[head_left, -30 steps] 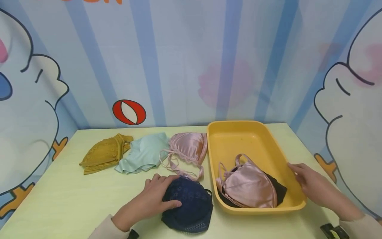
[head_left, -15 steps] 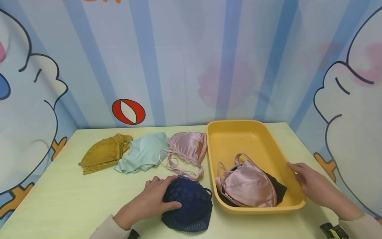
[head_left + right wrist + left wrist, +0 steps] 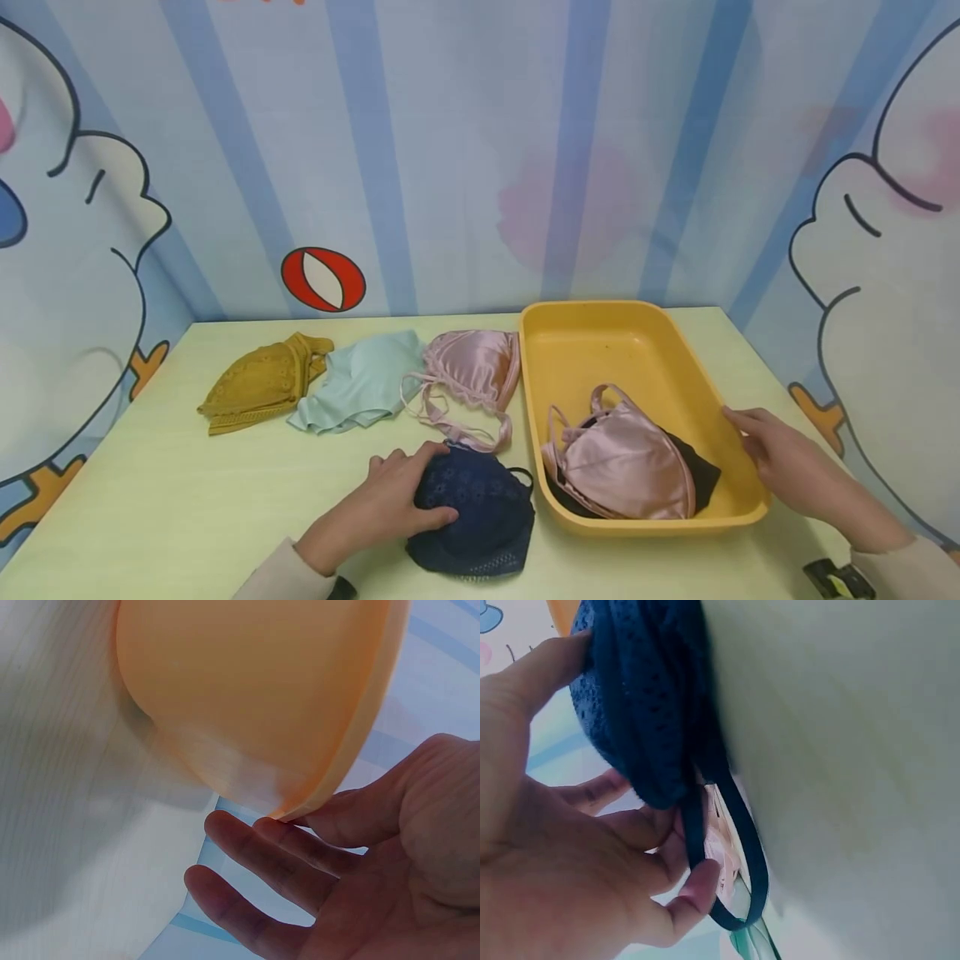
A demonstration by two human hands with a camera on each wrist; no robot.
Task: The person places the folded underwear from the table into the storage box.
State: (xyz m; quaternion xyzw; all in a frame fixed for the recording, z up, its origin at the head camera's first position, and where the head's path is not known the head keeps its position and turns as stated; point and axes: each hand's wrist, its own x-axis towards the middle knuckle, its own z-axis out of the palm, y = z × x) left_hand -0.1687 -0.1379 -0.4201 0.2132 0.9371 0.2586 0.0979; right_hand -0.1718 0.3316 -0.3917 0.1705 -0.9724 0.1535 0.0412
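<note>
In the head view my left hand grips a navy lace bra on the table, thumb on the near side of the cup and fingers at its left and far edge. A strap loop of that bra hangs by the fingers in the left wrist view. At the right, my right hand pinches the rim of a yellow plastic basin between thumb and fingertips. Inside the basin a pink satin bra lies on a black garment, which is mostly hidden.
Along the back of the table lie a mustard bra, a mint green garment and a second pink bra with loose straps, close against the basin's left side. A printed cloth backdrop stands behind.
My left hand and wrist have shifted very slightly to the right and up, still gripping the navy bra. The right hand and basin keep their place.
</note>
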